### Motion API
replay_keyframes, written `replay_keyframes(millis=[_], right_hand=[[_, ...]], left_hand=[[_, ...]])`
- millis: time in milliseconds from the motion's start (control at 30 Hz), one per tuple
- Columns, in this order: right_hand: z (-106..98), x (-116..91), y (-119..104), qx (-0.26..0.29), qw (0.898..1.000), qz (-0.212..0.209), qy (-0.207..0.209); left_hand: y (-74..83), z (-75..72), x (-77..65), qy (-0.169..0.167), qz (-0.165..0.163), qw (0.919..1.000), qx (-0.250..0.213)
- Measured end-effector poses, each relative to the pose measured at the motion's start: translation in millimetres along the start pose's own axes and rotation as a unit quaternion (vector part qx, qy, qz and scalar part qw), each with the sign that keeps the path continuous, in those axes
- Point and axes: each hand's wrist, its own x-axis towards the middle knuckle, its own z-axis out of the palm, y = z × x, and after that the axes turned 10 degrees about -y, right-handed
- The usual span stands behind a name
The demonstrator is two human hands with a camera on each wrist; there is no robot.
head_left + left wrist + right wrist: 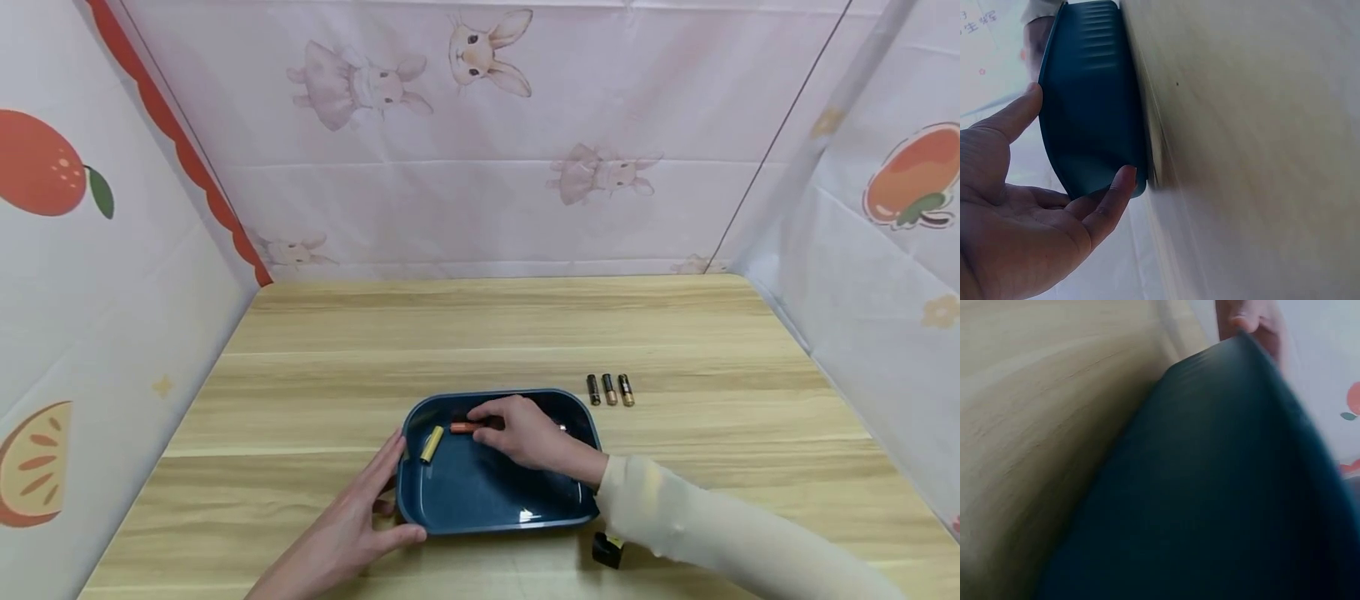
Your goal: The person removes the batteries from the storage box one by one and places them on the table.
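A dark blue tray (pixel 487 500) sits on the table, and at its left end my left hand (pixel 352 508) holds it, the thumb by the front corner and the fingers along the left rim. In the left wrist view, that hand (pixel 1041 231) spans the end of the tray (pixel 1088 112). Over the inside of the tray, my right hand (pixel 525 435) pinches the right end of an orange-red battery (pixel 461 427) between thumb and fingers. A yellow battery (pixel 432 444) lies slanted to its left. The right wrist view shows mostly the tray's outer wall (pixel 1197 462), with the right fingers out of sight.
Behind the tray's right corner, three black-and-gold batteries stand in a row: the left one (pixel 593 389), the middle one (pixel 609 389) and the right one (pixel 626 389). A small black device (pixel 606 552) shows beside the right sleeve. Printed cloth walls (pixel 465 200) border the wooden table (pixel 480 325).
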Motion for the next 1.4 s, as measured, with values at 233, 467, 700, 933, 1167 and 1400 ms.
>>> replay_keyframes(millis=[233, 467, 700, 933, 1167, 1400], right_hand=[[8, 8, 7, -0.047, 0.998, -0.003, -0.028], [11, 10, 8, -0.075, 0.996, 0.001, -0.037], [12, 9, 6, -0.110, 0.993, -0.020, -0.040], [12, 9, 7, -0.136, 0.989, -0.034, -0.038], [4, 6, 7, 0.025, 0.999, 0.006, -0.042], [-11, -4, 7, 0.204, 0.977, 0.029, -0.045]], left_hand=[[0.1, -0.2, 0.6, -0.006, 0.001, 0.9999, -0.010], [-1.3, 0.2, 0.0, -0.002, 0.005, 1.0000, 0.000], [-1.5, 0.1, -0.4, -0.005, 0.010, 0.9999, 0.000], [-0.7, 0.9, -0.6, -0.002, 0.001, 1.0000, -0.002], [1.2, 0.9, 0.1, 0.010, -0.008, 0.9998, 0.013], [0.5, 2.2, -0.9, 0.016, -0.002, 0.9997, 0.017]])
